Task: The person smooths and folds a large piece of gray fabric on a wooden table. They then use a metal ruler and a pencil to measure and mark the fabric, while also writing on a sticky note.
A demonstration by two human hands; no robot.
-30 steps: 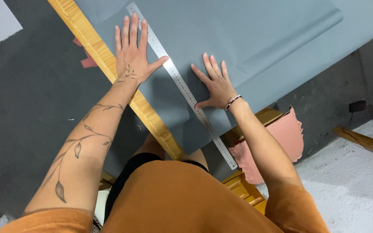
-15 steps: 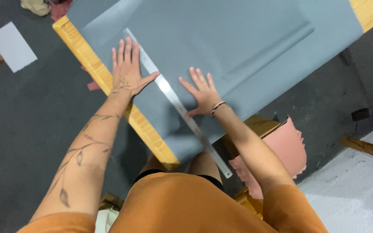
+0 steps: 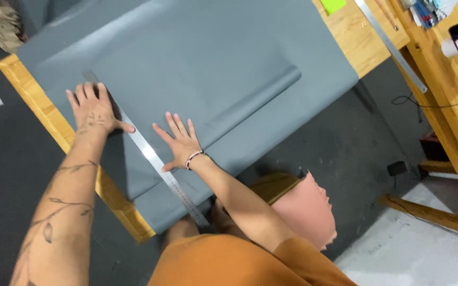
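Left hand [image 3: 94, 110]: fingers spread flat, gripping nothing, pressing the ruler's [image 3: 149, 153] far end onto the grey sheet [image 3: 213, 69]. Right hand [image 3: 180, 142]: fingers likewise splayed, palm down on the sheet just beside the ruler's edge, holding nothing. The steel ruler lies diagonally across the sheet's near corner, between the hands. The sheet covers a wooden surface [image 3: 33, 100] and overhangs its edge. A pink piece [image 3: 308, 209] sits below.

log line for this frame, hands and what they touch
left hand: flat on sheet, beside ruler | right hand: flat on sheet, other side of ruler | sheet: grey, on table
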